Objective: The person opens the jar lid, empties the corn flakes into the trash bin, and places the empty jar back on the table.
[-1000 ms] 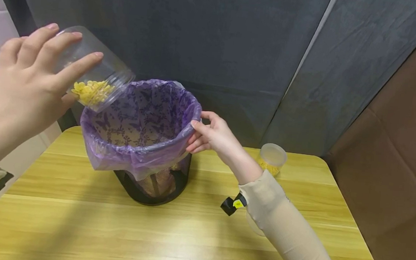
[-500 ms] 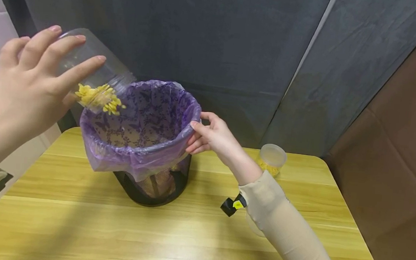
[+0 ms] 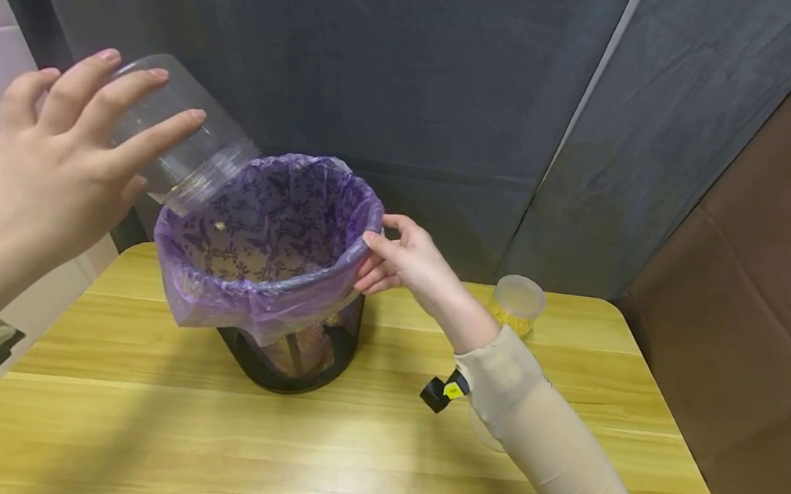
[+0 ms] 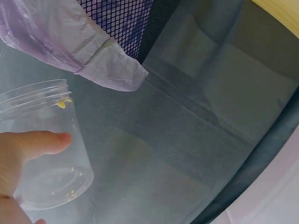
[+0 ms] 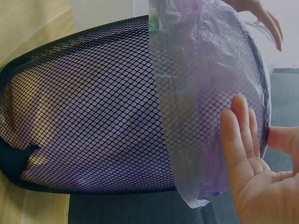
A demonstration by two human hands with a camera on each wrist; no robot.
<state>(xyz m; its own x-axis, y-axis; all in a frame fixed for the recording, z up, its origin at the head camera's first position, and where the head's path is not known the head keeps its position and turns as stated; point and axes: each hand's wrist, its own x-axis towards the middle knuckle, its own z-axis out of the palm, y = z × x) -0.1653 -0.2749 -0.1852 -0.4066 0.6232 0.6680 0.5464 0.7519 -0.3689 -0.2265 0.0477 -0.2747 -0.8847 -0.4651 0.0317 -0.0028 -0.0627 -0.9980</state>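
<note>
My left hand (image 3: 69, 140) grips a clear plastic jar (image 3: 190, 123), tipped mouth-down over the left rim of a black mesh wastebasket (image 3: 294, 360). Only a few yellow bits (image 4: 62, 104) cling near the jar's mouth and bottom in the left wrist view. One yellow piece (image 3: 220, 226) shows below the mouth, inside the basket's opening. A purple bin liner (image 3: 249, 309) with a butterfly print lines the basket and folds over its rim. My right hand (image 3: 408, 262) pinches the lined rim at the right, thumb on top and fingers along the outside in the right wrist view.
A second clear jar (image 3: 517, 305) holding yellow pieces stands at the back right of the wooden table (image 3: 320, 460). A clear round lid (image 3: 487, 431) lies partly hidden under the right sleeve. A grey curtain (image 3: 417, 84) hangs right behind the table.
The heap of yellow pieces in the tipped jar has slid out of its mouth into the lined basket. The left hand shifted very slightly right; the right hand stayed on the rim.
</note>
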